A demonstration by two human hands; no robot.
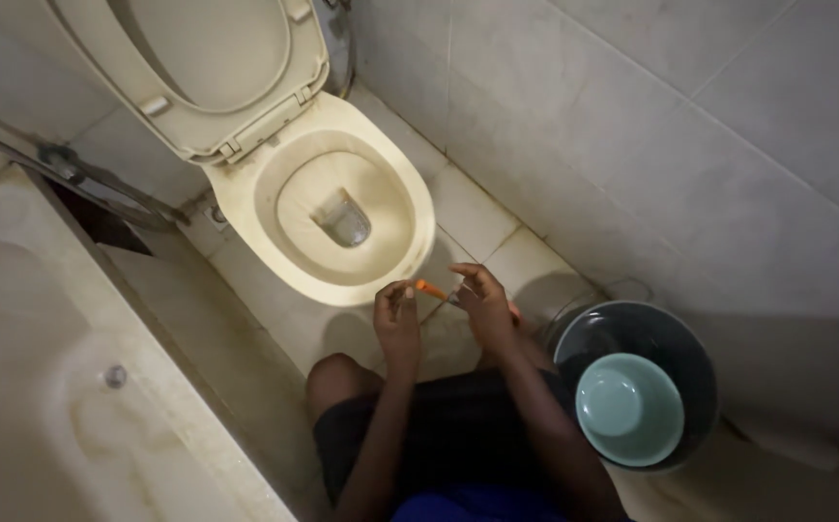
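My left hand (396,317) and my right hand (484,302) are raised side by side in front of a cream toilet bowl (418,208). Between them is a small orange object (430,288) with a thin stem. The right hand grips its stem end and the left hand's fingertips are at its orange tip. The toilet seat and lid (216,68) stand raised against the wall. A little water sits at the bottom of the stained bowl. My knee (337,377) and dark shorts show below the hands.
A dark bucket (680,358) stands on the floor at my right, with a pale green bowl (629,409) inside it. A bathtub (72,387) runs along the left. Grey tiled wall rises on the right. Pale floor tiles surround the toilet.
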